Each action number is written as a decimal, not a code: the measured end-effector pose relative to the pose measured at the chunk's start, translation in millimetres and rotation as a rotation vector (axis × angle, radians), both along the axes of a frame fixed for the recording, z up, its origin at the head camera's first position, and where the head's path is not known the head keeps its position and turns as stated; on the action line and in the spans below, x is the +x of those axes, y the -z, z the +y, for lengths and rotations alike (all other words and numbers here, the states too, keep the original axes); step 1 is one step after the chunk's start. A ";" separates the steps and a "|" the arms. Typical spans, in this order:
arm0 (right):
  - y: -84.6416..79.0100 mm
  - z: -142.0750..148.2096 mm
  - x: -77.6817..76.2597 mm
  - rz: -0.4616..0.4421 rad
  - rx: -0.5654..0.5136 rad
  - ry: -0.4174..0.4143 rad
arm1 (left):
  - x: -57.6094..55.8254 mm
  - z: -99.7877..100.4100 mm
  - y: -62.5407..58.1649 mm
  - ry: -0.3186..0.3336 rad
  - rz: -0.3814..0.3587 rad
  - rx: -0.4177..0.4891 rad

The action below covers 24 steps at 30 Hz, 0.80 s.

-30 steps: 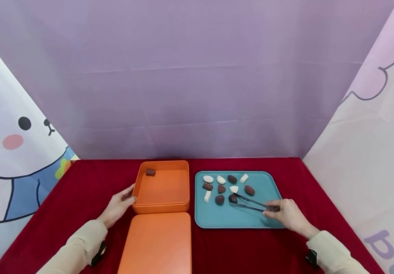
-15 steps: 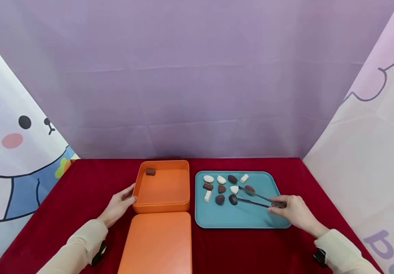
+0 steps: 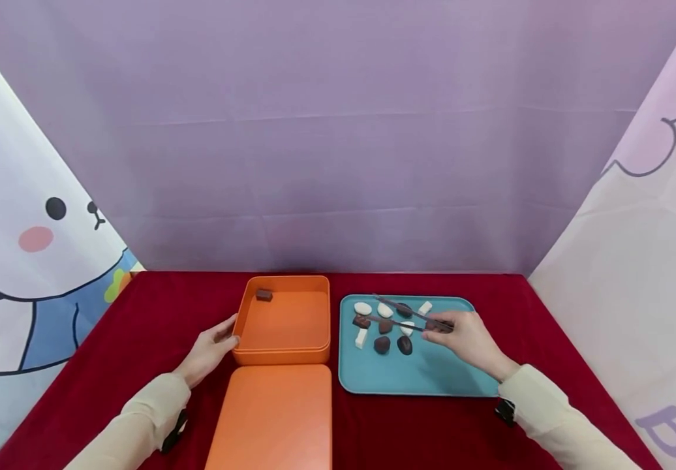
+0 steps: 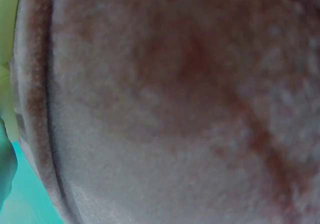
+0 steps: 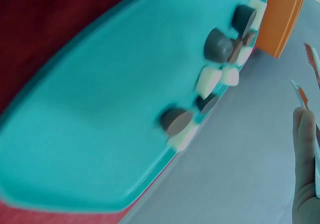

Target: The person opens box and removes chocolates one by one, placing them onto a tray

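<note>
My right hand [image 3: 465, 338] pinches a pair of dark tongs [image 3: 408, 312]; their two arms are spread above the blue tray [image 3: 408, 378]. Between the tong tips I see nothing held in the right wrist view. White and brown chocolates lie on the tray, among them a dark oval chocolate [image 3: 405, 345] and a white bar-shaped one [image 3: 361, 337]. The tongs and fingers partly cover some of them. My left hand [image 3: 205, 352] touches the left side of an orange box [image 3: 282, 357], which holds one brown block-shaped chocolate [image 3: 264, 295]. The left wrist view is mostly a blurred close surface.
A flat orange lid [image 3: 276, 414] lies in front of the box. Red cloth [image 3: 408, 431] covers the table, with a strip of it between box and tray. A purple fabric backdrop [image 3: 338, 163] rises behind, and printed cloths stand at both sides.
The right hand has carried the tongs left and away from the body, off the dark oval chocolate, which stays on the tray. The left hand keeps its place at the box.
</note>
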State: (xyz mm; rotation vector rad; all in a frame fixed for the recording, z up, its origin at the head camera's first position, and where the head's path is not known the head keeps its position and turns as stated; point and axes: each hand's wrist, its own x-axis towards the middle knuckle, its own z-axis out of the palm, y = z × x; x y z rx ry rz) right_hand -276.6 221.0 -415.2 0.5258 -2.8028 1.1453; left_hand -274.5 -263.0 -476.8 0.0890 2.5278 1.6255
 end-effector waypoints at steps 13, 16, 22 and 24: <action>-8.1 -54.9 -24.3 -0.052 -0.019 -0.023 | 1.3 -0.2 2.6 -0.009 0.013 0.009; -9.1 -68.1 -29.1 -0.065 -0.043 -0.033 | 0.8 -0.7 1.2 -0.002 0.012 -0.003; -5.0 -94.1 -37.6 -0.074 -0.088 -0.058 | 0.3 -1.1 -0.7 -0.001 0.006 -0.001; -3.5 -101.7 -40.4 -0.085 -0.108 -0.059 | 0.3 -0.5 -0.9 -0.001 0.010 0.000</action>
